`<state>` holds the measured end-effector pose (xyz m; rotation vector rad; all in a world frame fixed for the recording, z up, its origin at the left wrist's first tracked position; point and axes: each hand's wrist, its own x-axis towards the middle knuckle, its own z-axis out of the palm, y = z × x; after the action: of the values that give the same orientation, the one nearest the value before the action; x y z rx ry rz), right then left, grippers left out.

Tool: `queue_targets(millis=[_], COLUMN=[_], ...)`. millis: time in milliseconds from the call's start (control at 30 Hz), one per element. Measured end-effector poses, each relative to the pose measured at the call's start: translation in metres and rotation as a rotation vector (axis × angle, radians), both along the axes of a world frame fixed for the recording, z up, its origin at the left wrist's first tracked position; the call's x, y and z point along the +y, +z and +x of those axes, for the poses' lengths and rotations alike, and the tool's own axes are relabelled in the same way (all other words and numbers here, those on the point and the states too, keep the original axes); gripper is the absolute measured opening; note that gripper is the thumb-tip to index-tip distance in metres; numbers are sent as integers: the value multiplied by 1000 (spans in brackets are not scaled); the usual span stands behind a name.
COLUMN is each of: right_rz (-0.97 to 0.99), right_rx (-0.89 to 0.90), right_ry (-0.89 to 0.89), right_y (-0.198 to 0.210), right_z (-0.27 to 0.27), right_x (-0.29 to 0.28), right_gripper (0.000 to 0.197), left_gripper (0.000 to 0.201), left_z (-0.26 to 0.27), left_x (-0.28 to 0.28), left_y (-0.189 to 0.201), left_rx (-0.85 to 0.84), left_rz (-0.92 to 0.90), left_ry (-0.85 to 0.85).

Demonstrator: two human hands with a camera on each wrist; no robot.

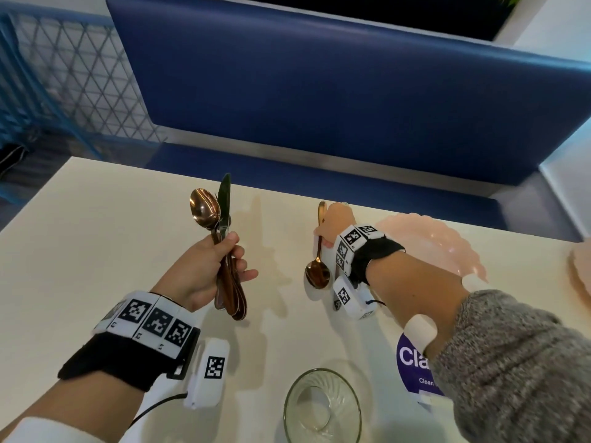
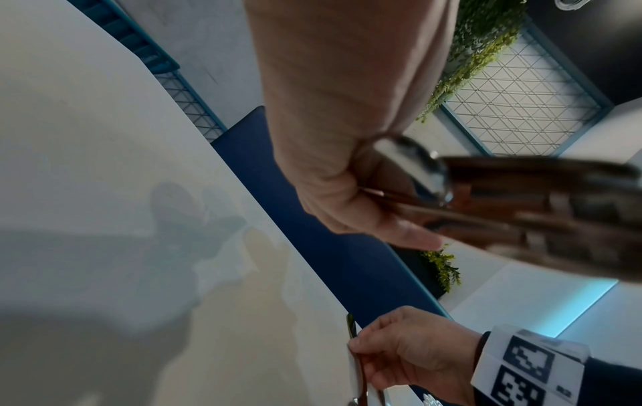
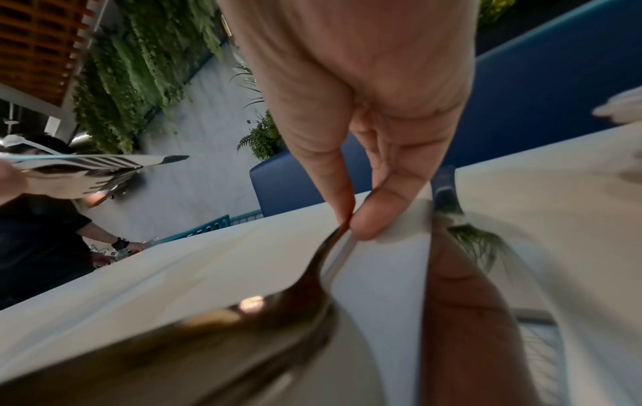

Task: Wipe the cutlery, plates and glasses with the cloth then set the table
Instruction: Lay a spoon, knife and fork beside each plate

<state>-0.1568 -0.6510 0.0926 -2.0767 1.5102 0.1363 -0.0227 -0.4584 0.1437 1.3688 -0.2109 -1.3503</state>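
My left hand [image 1: 232,254] grips a bundle of copper cutlery [image 1: 228,282] by the handles and holds it upright above the cream table [image 1: 96,235]. A spoon bowl [image 1: 204,207] and a knife blade [image 1: 224,196] stick out on top. The same bundle [image 2: 521,206] is blurred in the left wrist view. My right hand [image 1: 321,233] pinches the handle of a single copper spoon [image 1: 317,274] between thumb and forefinger [image 3: 368,219]. The spoon's bowl points toward me, low by the tabletop. Another piece of cutlery [image 3: 448,197] lies beside it, mostly hidden by my wrist.
A pink scalloped plate [image 1: 431,241] sits right of my right hand, with a second pink plate [image 1: 580,270] at the table's right edge. Near me stand a clear glass [image 1: 323,407] and a purple-labelled item [image 1: 412,362]. A blue bench [image 1: 319,91] runs behind the table. Another person [image 3: 41,233] stands further off.
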Motion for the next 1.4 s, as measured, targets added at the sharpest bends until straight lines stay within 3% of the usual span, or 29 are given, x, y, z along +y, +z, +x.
queue_targets(millis=[67,167,267,333,400,533,633,733,867,967,1167,1233,1300,1400], right_rz=[-6,-56,3,-34,-128,-263,-190,-159,-128,-96,204,158,41,-106], right_rx=[6,97,45,0,-154,-518,-588,-571,-623,-658,-788,-758,-613,-276], right_ry=[-5,15,-30,-24,-7,166,322,383,315,273,-95,-196,-208,-150], right_y=[3,6,11,17,35,84,116,127,139,149,155,153,152,150], right_z=[-1,-3,-1,-2,-3,-12,-29,-54,-95,-132,-201,-224,-252,-296], right_x=[3,6,8,7,9,31,61,81,94,98,99,96,85,60], right_gripper=[14,34,17,34,34,15,17,15,8,15,43,54,61,39], left_gripper=[18,15,13,15,17,23,25,30,29,30,31,29,29,31], left_z=[-2,-5,-9,-11,-15,-31,-48,-70,-108,-140,-212,-233,-248,-257], left_x=[-1,-2,-4,-3,-4,-13,-20,-25,-33,-40,-52,-55,-58,-62], left_y=[3,8,15,21,28,46,60,73,88,95,105,110,114,114], left_rx=[1,12,83,97,78,29,70,42,71,128,1,-47,-60,-46], left_rz=[-7,-9,-9,-25,-52,-60,-105,-150,-149,-139,-89,-73,-42,-1], left_ry=[-1,-7,-19,-47,-70,-67,-76,-193,-308,-349,-437,-408,-368,-307])
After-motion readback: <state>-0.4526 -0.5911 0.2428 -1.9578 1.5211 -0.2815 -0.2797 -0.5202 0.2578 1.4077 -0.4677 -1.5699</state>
